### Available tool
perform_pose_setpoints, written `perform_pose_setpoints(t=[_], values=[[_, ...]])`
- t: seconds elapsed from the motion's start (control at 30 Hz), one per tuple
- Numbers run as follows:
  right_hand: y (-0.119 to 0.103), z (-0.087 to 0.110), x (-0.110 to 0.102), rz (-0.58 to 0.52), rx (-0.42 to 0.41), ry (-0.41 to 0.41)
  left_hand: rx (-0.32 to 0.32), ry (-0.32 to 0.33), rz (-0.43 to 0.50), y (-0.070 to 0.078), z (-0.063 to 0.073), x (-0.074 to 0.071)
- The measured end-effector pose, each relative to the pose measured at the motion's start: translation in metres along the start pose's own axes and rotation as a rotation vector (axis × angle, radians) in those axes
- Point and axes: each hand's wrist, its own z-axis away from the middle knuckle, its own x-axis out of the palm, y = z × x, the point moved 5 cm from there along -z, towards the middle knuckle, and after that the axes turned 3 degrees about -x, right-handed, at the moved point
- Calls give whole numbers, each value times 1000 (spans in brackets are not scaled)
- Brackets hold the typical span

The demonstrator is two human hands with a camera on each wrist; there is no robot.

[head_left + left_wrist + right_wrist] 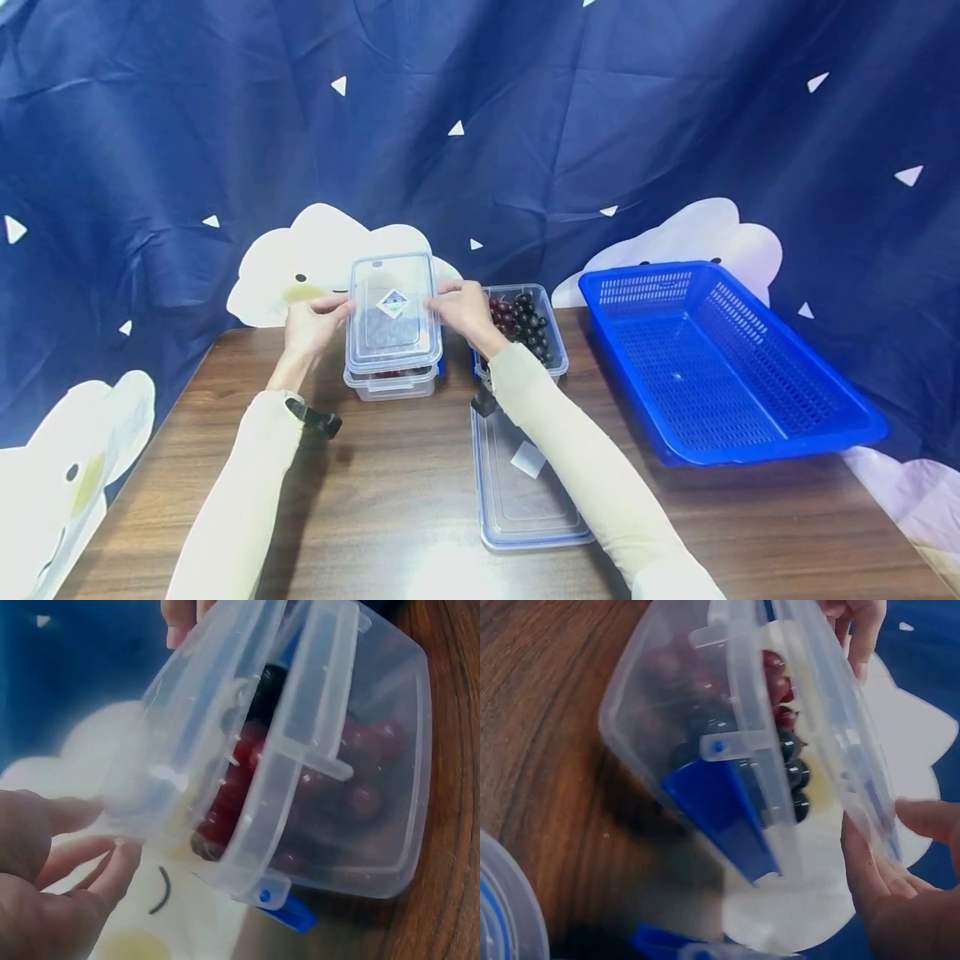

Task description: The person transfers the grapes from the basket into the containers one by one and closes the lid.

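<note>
Both hands hold a clear plastic lid (393, 321) by its two sides, tilted above a clear container (393, 386). My left hand (310, 333) pinches the lid's left edge between thumb and fingers; my right hand (468, 312) pinches the right edge. A diamond-shaped label sits on the lid. In the left wrist view, red grapes (232, 795) and dark ones show inside the container, and a gap stands between lid and rim. A blue side clip (720, 817) hangs unfastened in the right wrist view.
A second container (557, 346) with red and black grapes (531, 325) stands right of the first. In front of it a blue-edged lid (517, 500) lies flat, partly under the right forearm. A blue basket (675, 367) stands at the right. A patterned curtain (525, 167) hangs behind.
</note>
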Motion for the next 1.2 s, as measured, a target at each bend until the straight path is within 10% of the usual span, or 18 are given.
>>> perform_pose_setpoints(t=[0.5,0.97,1.2], values=[[7,-2,11,72,100,-33,-63,-17,-14,-14,-14,12],[9,10,14,250,123,-112,-92,-65,-243,-11,-3,9],[6,14,16,476,66,-92,-89,-47,-301,-10,4,9]])
